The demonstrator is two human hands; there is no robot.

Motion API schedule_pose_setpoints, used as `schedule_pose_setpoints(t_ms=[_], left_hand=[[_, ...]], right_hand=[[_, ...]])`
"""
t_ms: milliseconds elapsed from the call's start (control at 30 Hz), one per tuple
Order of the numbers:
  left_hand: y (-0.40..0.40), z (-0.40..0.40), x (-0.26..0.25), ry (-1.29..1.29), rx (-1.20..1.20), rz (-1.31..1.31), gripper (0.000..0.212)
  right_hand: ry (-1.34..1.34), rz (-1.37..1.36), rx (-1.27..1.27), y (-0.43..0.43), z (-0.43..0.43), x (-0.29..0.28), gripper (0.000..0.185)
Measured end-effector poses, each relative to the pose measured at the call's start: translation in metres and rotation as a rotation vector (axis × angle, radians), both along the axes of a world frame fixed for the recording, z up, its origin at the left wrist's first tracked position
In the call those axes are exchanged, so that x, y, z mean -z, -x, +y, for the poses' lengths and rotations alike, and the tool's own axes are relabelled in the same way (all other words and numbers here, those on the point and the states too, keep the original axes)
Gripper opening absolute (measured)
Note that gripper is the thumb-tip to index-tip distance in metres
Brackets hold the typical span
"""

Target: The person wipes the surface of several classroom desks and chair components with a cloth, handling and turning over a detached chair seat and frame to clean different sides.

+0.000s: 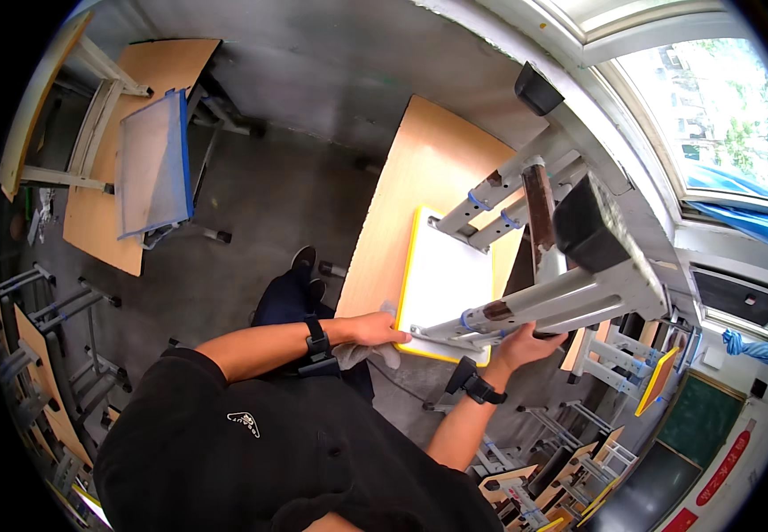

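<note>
An upturned stool with grey metal legs (543, 292) rests on a wood-look desk top (384, 246). Its white seat board (450, 286) has a yellow rim, and black caps (583, 223) cover the leg ends. My left hand (377, 329) grips the near left corner of the seat, thumb on its edge. A crumpled grey cloth (367, 354) hangs beneath that hand, seemingly held in it. With my right hand (523, 347) I grasp the lower metal leg from below; some fingers are hidden behind it.
A second desk (158, 63) stands at the upper left, with an upturned stool and a blue-edged mesh pouch (154, 163) on it. Stacked desks and stools (45, 372) crowd the left. More furniture (556, 465) fills the lower right. The window (723, 120) and wall adjoin my desk.
</note>
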State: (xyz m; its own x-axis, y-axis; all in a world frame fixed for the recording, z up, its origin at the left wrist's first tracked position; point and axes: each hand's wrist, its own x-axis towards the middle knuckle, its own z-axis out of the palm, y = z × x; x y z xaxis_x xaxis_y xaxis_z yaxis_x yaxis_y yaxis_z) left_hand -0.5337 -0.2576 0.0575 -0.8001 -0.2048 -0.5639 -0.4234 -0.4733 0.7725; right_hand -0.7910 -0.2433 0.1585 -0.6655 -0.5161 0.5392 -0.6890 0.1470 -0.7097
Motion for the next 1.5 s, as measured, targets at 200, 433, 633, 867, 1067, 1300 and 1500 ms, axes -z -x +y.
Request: schedule_pose_setpoints(t_ms=[200,433,633,867,1067,1300,1500], left_hand=[[-0.002,-0.043,0.006,0.235,0.051,-0.144,0.049],[-0.050,-0.042,-0.059,0.200,0.265,-0.158,0.045],[-0.062,0.039,-0.080,0.184,-0.108,-0.235,0.046],[-0.046,0.146,-0.106,0.128,-0.526,-0.254,0.042],[-0.051,0.194,-0.097,0.129,-0.627,-0.312,0.040],[-0.052,0.195,-0.086,0.164,-0.581,-0.144,0.041],[-0.037,0.188,-0.060,0.206,-0.321,-0.095,0.040]], right_hand=[[-0.011,-0.003,0.019,-0.001,-0.028,0.015,0.053],[0.027,-0.123,-0.044,-0.006,-0.056,0.023,0.059],[-0.003,-0.351,-0.131,-0.015,-0.049,0.022,0.059],[0.044,-0.532,-0.304,-0.004,-0.016,0.059,0.065],[0.121,-0.647,-0.415,-0.004,-0.001,0.087,0.073],[0.071,-0.625,-0.459,0.015,0.006,0.092,0.061],[-0.517,-0.152,-0.395,0.050,0.070,0.076,0.048]])
